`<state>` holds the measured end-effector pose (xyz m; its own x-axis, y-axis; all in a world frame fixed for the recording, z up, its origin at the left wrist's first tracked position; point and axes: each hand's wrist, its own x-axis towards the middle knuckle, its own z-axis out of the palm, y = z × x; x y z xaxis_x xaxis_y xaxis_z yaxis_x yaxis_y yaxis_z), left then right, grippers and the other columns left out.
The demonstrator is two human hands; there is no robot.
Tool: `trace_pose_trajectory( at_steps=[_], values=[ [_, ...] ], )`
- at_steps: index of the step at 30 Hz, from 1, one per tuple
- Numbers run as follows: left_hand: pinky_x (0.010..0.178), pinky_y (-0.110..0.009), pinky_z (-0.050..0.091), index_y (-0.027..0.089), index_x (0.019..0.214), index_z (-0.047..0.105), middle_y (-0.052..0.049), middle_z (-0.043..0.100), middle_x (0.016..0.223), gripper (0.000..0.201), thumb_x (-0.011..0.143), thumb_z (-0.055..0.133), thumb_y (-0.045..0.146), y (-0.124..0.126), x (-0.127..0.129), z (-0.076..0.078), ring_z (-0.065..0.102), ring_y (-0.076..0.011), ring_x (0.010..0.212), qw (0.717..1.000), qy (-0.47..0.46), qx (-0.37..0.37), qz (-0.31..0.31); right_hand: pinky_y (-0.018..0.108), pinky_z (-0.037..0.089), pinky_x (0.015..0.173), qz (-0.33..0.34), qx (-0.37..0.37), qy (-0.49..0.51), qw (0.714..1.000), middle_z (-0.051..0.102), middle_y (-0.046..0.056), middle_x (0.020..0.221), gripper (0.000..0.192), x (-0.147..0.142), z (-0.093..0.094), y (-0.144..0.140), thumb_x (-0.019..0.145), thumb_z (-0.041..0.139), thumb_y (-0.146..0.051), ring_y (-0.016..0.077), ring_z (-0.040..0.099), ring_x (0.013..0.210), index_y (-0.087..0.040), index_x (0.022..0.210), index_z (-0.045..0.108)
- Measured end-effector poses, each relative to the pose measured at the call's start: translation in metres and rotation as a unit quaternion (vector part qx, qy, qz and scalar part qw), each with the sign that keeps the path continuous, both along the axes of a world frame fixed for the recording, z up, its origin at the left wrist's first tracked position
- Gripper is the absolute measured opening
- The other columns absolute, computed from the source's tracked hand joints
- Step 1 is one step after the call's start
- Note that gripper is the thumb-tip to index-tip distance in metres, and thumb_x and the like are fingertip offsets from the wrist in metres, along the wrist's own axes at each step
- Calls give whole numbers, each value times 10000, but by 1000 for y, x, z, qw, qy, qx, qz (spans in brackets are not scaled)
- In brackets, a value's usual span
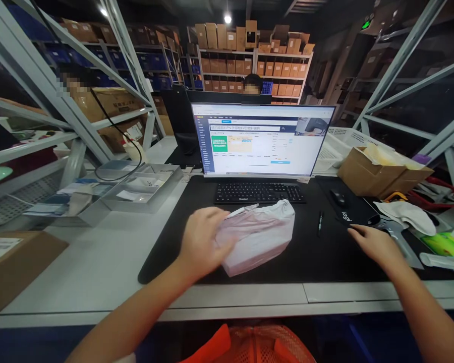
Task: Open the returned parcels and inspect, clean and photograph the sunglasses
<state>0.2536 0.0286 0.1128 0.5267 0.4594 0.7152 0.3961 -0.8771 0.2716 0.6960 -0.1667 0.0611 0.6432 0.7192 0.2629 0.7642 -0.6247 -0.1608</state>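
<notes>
We find the left hand [204, 244] clamped on the left end of a plastic-wrapped package [263, 239], which is just in front of the keyboard [257, 193]. We observe the right hand [378, 247] unclenched, fingers extended, to the keyboard's front right. A pen [320, 223] lies nearer the keyboard; the monitor [265, 166] stands behind it.

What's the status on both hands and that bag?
Left hand on pale bag, at its left end. Right hand beside grey device. Bag before keyboard. Pen right of bag, not blocking.
</notes>
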Motion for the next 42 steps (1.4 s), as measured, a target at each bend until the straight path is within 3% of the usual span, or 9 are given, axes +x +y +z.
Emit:
trace_pose_trajectory(
  at_steps=[4, 9, 14, 22, 27, 31, 35, 39, 42],
  values=[
    [1006, -537, 367, 191, 1257, 626, -195, 601, 1356, 438, 875, 659, 402, -12, 50, 17, 512, -418, 1290, 971, 225, 77, -29, 487, 511, 867, 8, -15, -6, 1000, 690, 230, 1206, 351, -56, -6, 28, 925, 537, -278, 378, 664, 1068, -99, 1156, 731],
    [750, -428, 396, 128, 919, 701, -184, 723, 857, 280, 896, 622, 396, 35, 74, 15, 672, -342, 797, 930, 362, -14, 59, 382, 481, 972, 437, 88, 83, 891, 691, 104, 1210, 258, -194, 23, 64, 953, 552, -304, 249, 624, 1118, -224, 1145, 704],
    [697, -365, 349, 164, 804, 639, -101, 718, 765, 233, 947, 458, 203, 41, 69, 28, 652, -236, 699, 939, 342, 17, 22, 440, 416, 867, 460, 104, 29, 881, 704, 135, 1018, 243, -266, 21, 102, 957, 597, -379, 289, 595, 979, -166, 1042, 677],
    [717, -376, 362, 176, 756, 592, -88, 640, 634, 194, 839, 460, 61, 89, 12, 9, 616, -235, 622, 954, 297, 18, 38, 346, 289, 702, 574, 163, -55, 801, 540, 19, 651, 369, -242, -10, 61, 1014, 443, -228, 170, 440, 668, -194, 652, 507],
    [697, -364, 438, 186, 721, 625, -81, 642, 632, 196, 847, 490, 121, 125, -30, -6, 638, -250, 624, 953, 291, -47, 67, 332, 292, 719, 578, 140, -26, 803, 517, 6, 668, 348, -222, -24, 37, 1008, 446, -199, 162, 430, 682, -191, 663, 483],
    [923, -388, 504, 193, 1137, 687, -124, 712, 1135, 295, 887, 567, 293, 81, -35, 9, 675, -283, 1054, 966, 244, -75, 30, 328, 317, 712, 579, 101, 4, 809, 568, 26, 741, 298, -237, -11, 47, 996, 490, -229, 177, 471, 741, -188, 704, 531],
    [1196, -492, 294, 266, 1423, 534, -88, 569, 1461, 485, 951, 562, 375, 15, -32, 10, 423, -311, 1436, 964, 220, -35, -143, 326, 347, 681, 595, 78, 42, 799, 579, 36, 751, 271, -256, 15, 54, 996, 508, -278, 177, 482, 725, -180, 759, 597],
    [1197, -577, 228, 200, 1144, 679, -107, 713, 1200, 288, 960, 582, 399, -7, -41, -22, 594, -304, 1245, 964, 230, -28, -132, 305, 400, 682, 640, 22, 101, 761, 598, 36, 765, 294, -251, 31, 76, 998, 525, -285, 162, 527, 730, -180, 754, 650],
    [1191, -531, 264, 185, 869, 676, -88, 713, 1061, 206, 971, 548, 308, -14, -58, -49, 619, -246, 1152, 985, 129, -23, -114, 320, 470, 778, 607, -5, 131, 784, 641, 71, 880, 158, -240, 38, 104, 950, 584, -214, 188, 585, 846, -167, 868, 712]
  ],
)
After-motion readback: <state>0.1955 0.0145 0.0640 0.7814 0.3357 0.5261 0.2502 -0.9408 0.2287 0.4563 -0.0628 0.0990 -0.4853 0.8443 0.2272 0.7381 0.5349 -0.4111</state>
